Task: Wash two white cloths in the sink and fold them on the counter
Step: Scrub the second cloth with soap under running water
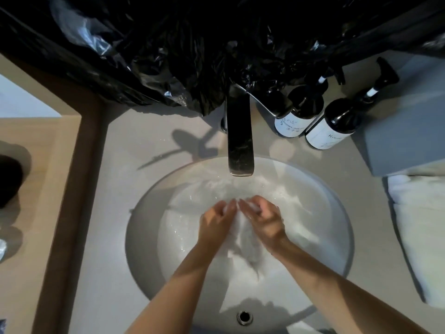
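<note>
- Beige counter (125, 249) all around, with black plastic sheeting (187, 44) bunched along the far edge
- Round white sink (144, 237) sunk into the counter, water in the bowl, overflow hole (244, 317) on the near wall
- Folded pale towel (419, 237) on the counter right of the sink, a grey box (409, 131) just beyond it
- Both bare forearms reaching in from the near edge, converging over the middle of the bowl
- White cloth (243, 239) bunched between the two hands, wet, crumpled, blurred; loose end trailing down toward the near side of the bowl
- Left hand (215, 222) back up, fingers curled round the cloth's left side, fingertips nearly touching those of the other hand
- Right hand (265, 220) back up, fingers bent and clamped on the top of the same cloth
- Dark rectangular faucet (239, 131) jutting over the bowl's far rim, spout just beyond the fingertips
- Two dark pump bottles (334, 124) with white labels side by side right of the faucet
- Second cloth: cannot tell where
</note>
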Demonstrator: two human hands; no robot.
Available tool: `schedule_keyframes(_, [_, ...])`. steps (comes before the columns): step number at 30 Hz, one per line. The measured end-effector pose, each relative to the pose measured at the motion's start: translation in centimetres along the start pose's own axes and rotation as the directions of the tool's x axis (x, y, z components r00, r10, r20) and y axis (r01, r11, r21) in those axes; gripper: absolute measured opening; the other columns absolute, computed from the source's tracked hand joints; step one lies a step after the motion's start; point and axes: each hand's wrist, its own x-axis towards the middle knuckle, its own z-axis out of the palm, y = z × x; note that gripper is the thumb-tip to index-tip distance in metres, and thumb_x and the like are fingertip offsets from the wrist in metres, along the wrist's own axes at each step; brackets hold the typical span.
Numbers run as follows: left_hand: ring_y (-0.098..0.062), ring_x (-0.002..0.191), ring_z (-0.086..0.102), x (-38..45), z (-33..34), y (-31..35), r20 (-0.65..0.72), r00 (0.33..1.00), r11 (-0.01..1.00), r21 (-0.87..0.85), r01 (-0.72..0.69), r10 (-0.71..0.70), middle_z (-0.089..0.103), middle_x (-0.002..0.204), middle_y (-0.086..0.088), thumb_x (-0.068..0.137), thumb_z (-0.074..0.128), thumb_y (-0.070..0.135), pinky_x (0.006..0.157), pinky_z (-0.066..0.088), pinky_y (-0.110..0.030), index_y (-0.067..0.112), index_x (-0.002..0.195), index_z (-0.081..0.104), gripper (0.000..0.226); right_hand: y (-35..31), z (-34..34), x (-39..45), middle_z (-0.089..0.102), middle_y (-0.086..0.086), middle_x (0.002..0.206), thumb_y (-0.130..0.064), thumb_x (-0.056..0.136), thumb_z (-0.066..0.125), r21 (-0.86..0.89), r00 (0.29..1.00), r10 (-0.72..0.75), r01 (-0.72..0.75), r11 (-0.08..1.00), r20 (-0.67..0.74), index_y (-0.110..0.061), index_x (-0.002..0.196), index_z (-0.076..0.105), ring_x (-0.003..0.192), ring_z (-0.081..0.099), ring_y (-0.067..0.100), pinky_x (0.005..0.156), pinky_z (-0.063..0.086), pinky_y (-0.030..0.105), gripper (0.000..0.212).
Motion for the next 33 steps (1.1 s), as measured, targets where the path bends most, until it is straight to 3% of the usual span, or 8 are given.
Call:
schedule_keyframes(7, [-0.014,0.055,0.042,-3.0,-2.5,1.5,-0.036,0.966,0.872,0.439,-0.214,0.255,0.041,0.052,0.003,0.090,0.059,0.043,0.066,0.034,-0.031,0.016,0.047,0.035,0.056,-0.1,-3.6,-4.6,0.054,-0.004,0.085,-0.027,0.068,0.087,0.164,0.945,-0.231,0.196,0.967,0.230,-0.009,0.069,0.056,0.081,0.055,0.007,0.076,0.044,0.022,0.036])
schedule_keyframes(9, [-0.010,0.078,0.045,-3.1,-2.4,0.3,0.024,0.978,0.828,0.527,-0.189,0.208,0.048,0.075,0.007,0.090,0.055,0.051,0.081,0.031,-0.033,0.019,0.049,0.043,0.053,1.0,-3.2,-4.6,0.051,-0.011,0.096,-0.033,0.063,0.088,0.052,0.959,-0.151,0.143,0.988,0.240,-0.011,0.066,0.060,0.096,0.051,0.004,0.087,0.040,0.019,0.036])
schedule_keyframes(12, [-0.011,0.106,0.040,-2.7,-1.6,-0.7,0.003,0.997,0.846,0.529,-0.064,0.074,0.044,0.102,0.013,0.082,0.054,0.066,0.105,0.022,-0.040,0.026,0.069,0.054,0.041,1.7,-1.8,-4.0,0.047,-0.017,0.114,-0.039,0.074,0.079,-0.054,0.979,-0.088,0.099,0.994,0.182,-0.016,0.073,0.064,0.113,0.044,0.002,0.098,0.038,0.023,0.028])
schedule_keyframes(16, [-0.019,0.125,0.041,-2.3,-0.4,-1.5,0.049,0.998,0.922,0.386,0.026,-0.049,0.042,0.131,0.009,0.079,0.047,0.077,0.111,0.025,-0.047,0.035,0.126,0.043,0.063,1.7,1.2,-4.0,0.042,-0.002,0.134,-0.043,0.086,0.065,0.118,1.000,-0.015,0.017,0.993,-0.015,-0.023,0.121,0.048,0.121,0.048,0.000,0.101,0.038,0.017,0.044])
schedule_keyframes(19, [-0.019,0.135,0.033,-2.0,0.5,-3.1,0.151,0.988,0.948,0.318,-0.031,-0.018,0.034,0.141,0.005,0.095,0.040,0.059,0.113,0.029,-0.040,0.047,0.144,0.030,0.052,3.1,3.8,-4.2,0.031,-0.003,0.152,-0.070,0.085,0.039,-0.211,0.998,-0.048,0.037,0.977,-0.046,-0.038,0.148,0.025,0.138,0.033,0.017,0.112,0.030,0.037,0.072])
schedule_keyframes(25, [-0.026,0.102,0.058,-0.8,2.8,-2.9,-0.187,0.977,0.947,0.280,0.157,-0.106,0.060,0.104,-0.003,0.097,0.037,0.053,0.098,0.039,-0.035,0.020,0.117,0.053,0.042,4.4,6.5,-1.9,0.052,0.013,0.130,-0.054,0.093,0.030,-0.312,0.993,-0.004,-0.032,0.949,-0.114,-0.017,0.135,0.051,0.124,0.046,0.035,0.104,0.031,0.035,0.060])
schedule_keyframes(29, [-0.030,0.097,0.061,0.7,3.5,-2.7,-0.100,0.963,0.961,0.099,0.259,-0.250,0.060,0.098,-0.013,0.099,0.052,0.032,0.089,0.048,-0.033,0.007,0.114,0.053,0.029,4.1,7.0,-0.3,0.059,0.011,0.102,-0.021,0.098,0.052,-0.070,0.976,0.028,-0.044,0.997,-0.215,-0.007,0.106,0.059,0.105,0.057,0.036,0.079,0.030,0.014,0.017])
schedule_keyframes(33, [-0.032,0.111,0.059,2.1,3.4,-2.5,-0.043,0.971,0.962,0.132,0.241,-0.237,0.062,0.116,-0.016,0.101,0.047,0.031,0.085,0.045,-0.018,0.001,0.118,0.058,0.036,2.7,6.4,0.6,0.055,-0.015,0.081,-0.023,0.101,0.046,0.073,0.982,0.134,-0.125,0.989,-0.134,-0.015,0.094,0.059,0.084,0.057,0.013,0.067,0.033,-0.003,0.017])
